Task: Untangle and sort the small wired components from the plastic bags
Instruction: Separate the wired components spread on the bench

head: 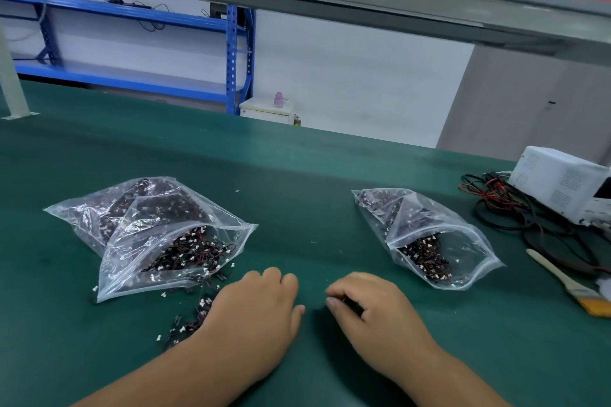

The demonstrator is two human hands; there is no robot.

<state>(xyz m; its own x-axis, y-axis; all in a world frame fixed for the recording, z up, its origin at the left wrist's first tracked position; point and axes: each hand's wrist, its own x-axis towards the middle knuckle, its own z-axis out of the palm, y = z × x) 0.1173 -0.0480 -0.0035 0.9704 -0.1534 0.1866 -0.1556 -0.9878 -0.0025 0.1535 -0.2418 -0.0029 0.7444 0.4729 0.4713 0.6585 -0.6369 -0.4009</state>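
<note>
Fingers [340, 291] of the right hand [370, 307] pinch one wired piece [348, 301]; the left hand [254, 311] curls beside the loose tangle [188, 324], grip unclear. Drawing pieces out singly, slowly, should avoid snags.

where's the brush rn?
Head view, far right: the brush lies flat on the green table, just below the black and red cables and right of the right-hand bag.
</note>
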